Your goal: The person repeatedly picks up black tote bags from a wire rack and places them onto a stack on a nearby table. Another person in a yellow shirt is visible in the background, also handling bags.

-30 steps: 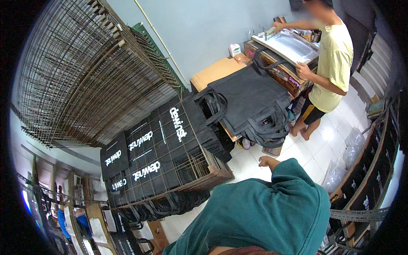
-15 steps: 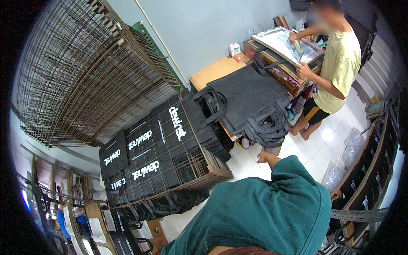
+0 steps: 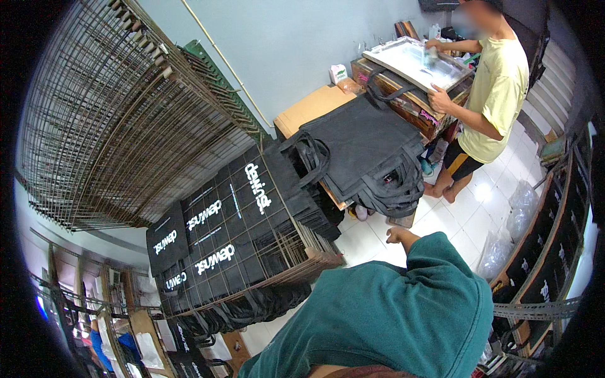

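My right hand [image 3: 402, 238] hangs low above the tiled floor, reaching out from a dark green sleeve [image 3: 435, 252]. Its fingers are loosely bent with the tips a little apart, and nothing shows in them. Just beyond it is the nearest thing, a stack of black fabric bags [image 3: 372, 148] with looped handles, spread on a table. To the left, more black bags with white print [image 3: 217, 236] lie on a wire drying rack [image 3: 283, 274]. My left hand is out of sight.
At the far right a co-worker in a yellow shirt [image 3: 498, 88] handles a screen-printing frame [image 3: 403, 53] over a wooden workbench. Raised wire racks [image 3: 126, 120] overhang the left. Brown cardboard [image 3: 309, 107] lies behind the bags. Clear plastic bags [image 3: 498, 252] sit on the floor at right.
The co-worker's hand with a blurred tool has moved toward the frame's far side, and the frame lies slightly flatter. My view has shifted slightly; my right hand stays low.
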